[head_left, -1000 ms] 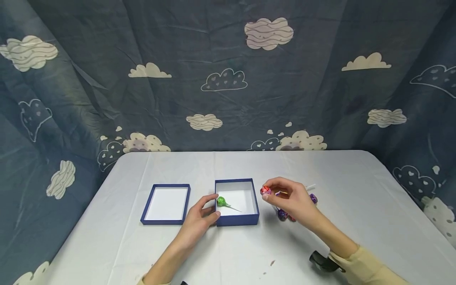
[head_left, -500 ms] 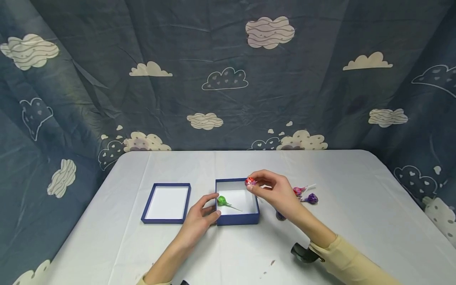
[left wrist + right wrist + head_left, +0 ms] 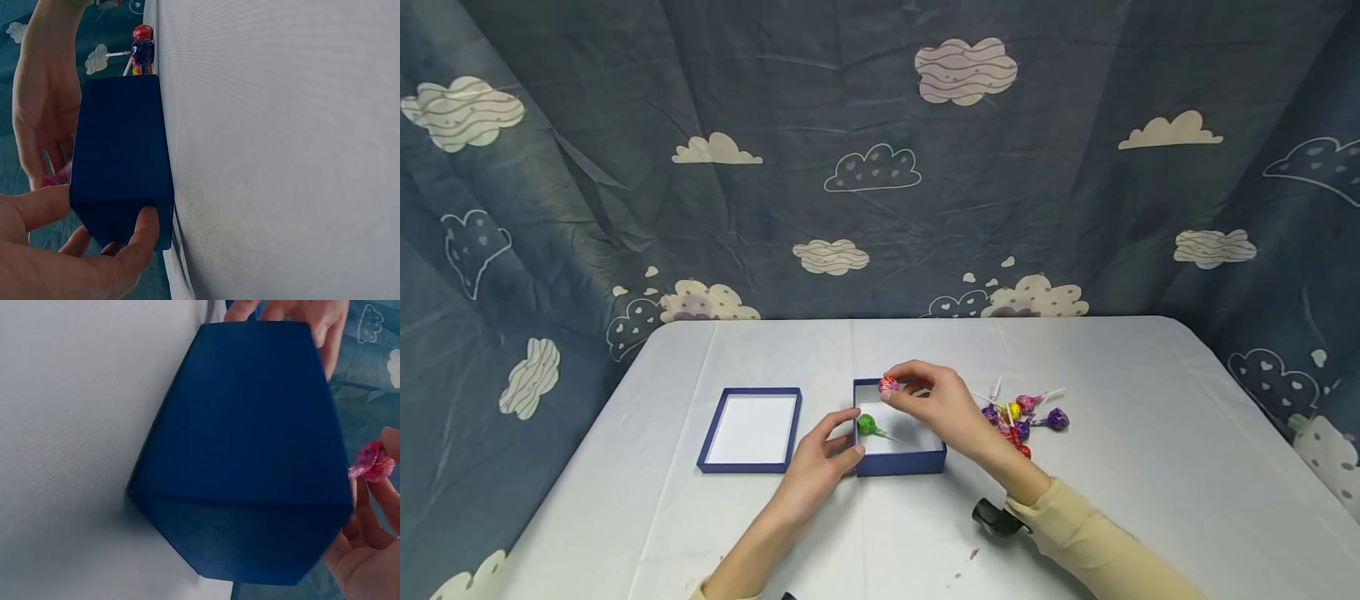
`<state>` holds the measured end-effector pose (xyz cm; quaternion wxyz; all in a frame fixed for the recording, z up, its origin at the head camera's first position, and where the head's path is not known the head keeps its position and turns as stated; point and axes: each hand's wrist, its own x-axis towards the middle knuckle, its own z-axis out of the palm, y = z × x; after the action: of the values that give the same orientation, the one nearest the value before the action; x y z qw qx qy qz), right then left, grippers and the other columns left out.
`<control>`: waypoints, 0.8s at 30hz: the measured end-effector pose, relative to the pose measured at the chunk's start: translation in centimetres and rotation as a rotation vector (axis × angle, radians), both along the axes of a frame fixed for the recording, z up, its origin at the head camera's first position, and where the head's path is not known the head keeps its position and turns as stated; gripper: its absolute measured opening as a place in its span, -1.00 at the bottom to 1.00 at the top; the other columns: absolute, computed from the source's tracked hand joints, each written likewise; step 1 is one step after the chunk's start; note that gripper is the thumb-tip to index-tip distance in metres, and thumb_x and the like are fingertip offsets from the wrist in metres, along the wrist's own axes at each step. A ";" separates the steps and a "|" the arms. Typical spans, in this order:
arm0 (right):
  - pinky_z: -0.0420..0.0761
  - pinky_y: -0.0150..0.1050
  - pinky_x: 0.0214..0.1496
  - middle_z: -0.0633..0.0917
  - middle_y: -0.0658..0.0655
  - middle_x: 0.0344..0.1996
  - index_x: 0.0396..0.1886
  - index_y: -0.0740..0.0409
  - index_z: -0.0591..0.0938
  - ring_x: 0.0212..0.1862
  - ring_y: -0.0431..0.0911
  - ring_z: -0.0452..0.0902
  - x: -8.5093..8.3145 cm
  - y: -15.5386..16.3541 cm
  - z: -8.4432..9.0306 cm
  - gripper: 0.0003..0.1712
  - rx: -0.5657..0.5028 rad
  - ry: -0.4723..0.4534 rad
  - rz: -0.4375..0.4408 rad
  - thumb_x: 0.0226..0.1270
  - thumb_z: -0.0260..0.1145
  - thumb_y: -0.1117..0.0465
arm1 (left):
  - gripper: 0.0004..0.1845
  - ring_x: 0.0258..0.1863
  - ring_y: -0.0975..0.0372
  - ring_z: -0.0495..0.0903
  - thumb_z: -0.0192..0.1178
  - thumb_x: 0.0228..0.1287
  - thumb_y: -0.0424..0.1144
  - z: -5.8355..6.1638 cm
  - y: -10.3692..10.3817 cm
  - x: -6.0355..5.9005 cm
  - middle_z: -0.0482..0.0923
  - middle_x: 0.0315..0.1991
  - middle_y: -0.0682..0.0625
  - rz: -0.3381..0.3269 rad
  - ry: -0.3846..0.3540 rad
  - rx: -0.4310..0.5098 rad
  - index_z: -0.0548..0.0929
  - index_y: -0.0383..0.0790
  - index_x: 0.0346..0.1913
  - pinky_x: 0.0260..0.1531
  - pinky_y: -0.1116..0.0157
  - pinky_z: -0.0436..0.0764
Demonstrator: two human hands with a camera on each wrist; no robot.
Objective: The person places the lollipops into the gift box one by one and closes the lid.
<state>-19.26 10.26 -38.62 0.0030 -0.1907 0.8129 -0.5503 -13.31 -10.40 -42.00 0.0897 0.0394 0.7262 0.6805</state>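
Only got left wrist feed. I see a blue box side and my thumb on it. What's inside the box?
Observer: One green lollipop lies on the white floor of the blue box, near its left wall.
Operator: Right hand holding anything?
Observer: Yes, the right hand pinches a red lollipop in its fingertips, above the box's far left part.
Operator: Any more candy around?
Observer: A pile of lollipops lies on the table right of the box.
Operator: Lid?
Observer: The lid lies open side up, left of the box, apart from it. The left hand grips the box's near left corner.
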 end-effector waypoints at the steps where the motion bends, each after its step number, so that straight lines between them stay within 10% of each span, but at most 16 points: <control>1: 0.58 -0.14 -0.25 0.70 0.02 -0.27 -0.03 0.04 0.70 -0.21 -0.02 0.59 -0.1 -0.2 -0.2 -0.69 0.016 0.006 -0.002 0.26 0.45 0.07 | -0.45 0.28 -0.14 0.37 0.18 0.32 -0.39 0.0 0.0 0.0 0.23 0.41 -0.25 -0.001 -0.001 0.002 0.39 -0.24 0.37 0.05 0.08 0.58; 24: 0.60 -0.20 -0.27 0.73 -0.09 -0.33 -0.19 0.00 0.75 -0.33 -0.22 0.62 -0.8 -3.5 -1.6 -0.83 0.322 0.080 -0.097 0.21 0.46 0.14 | -0.47 0.28 -0.15 0.37 0.17 0.32 -0.39 -0.1 0.0 -0.1 0.23 0.39 -0.29 -0.006 0.004 0.013 0.41 -0.20 0.35 0.05 0.08 0.57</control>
<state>-20.09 6.71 -40.22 -0.0256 -0.1701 0.8982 -0.4045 -13.38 -10.43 -42.06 0.0902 0.0435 0.7216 0.6850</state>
